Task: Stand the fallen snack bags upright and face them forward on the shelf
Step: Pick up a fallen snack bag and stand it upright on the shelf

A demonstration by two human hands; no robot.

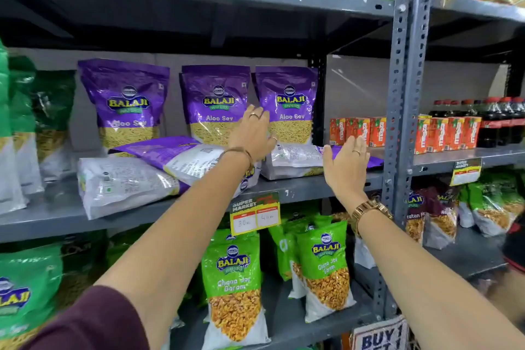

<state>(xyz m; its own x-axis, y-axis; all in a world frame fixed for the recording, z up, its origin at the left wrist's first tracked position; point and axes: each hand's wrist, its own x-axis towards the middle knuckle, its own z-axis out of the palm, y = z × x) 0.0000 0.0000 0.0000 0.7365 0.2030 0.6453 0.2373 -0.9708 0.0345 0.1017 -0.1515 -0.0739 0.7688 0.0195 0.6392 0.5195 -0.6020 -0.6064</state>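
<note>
Three purple Aloo Sev bags stand upright at the back of the grey shelf: a left one, a middle one and a right one. In front of them lie fallen bags, back side up: one at the left front, one across it and one at the right. My left hand is open, fingers spread, hovering over the gap between the fallen bags. My right hand is open and flat over the right end of the right fallen bag. Neither hand holds anything.
Green bags stand at the shelf's left end. A grey perforated upright post stands just right of my right hand. Beyond it are orange juice cartons and dark bottles. Green snack bags fill the shelf below, under a price tag.
</note>
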